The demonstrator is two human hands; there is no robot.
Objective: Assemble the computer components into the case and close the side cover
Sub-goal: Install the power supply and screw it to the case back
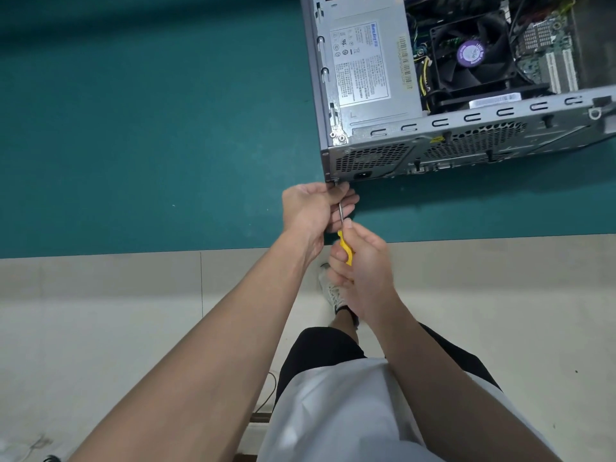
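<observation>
An open grey computer case [376,155] lies on its side on the green table mat [150,128]. Inside it I see the silver power supply [370,61] and a black CPU fan [473,55] on the motherboard. My right hand [361,261] grips the yellow handle of a screwdriver [345,246]. Its metal shaft points up at the lower left corner of the case's rear panel. My left hand [313,208] is curled around the shaft near the tip, right at that corner. The tip and any screw are hidden by my fingers.
The table's front edge runs across the view just below my hands. Beneath it lie pale floor tiles [100,328]. My shoe [331,291], black shorts and white shirt show below. The case's rear vent grille [466,141] faces me.
</observation>
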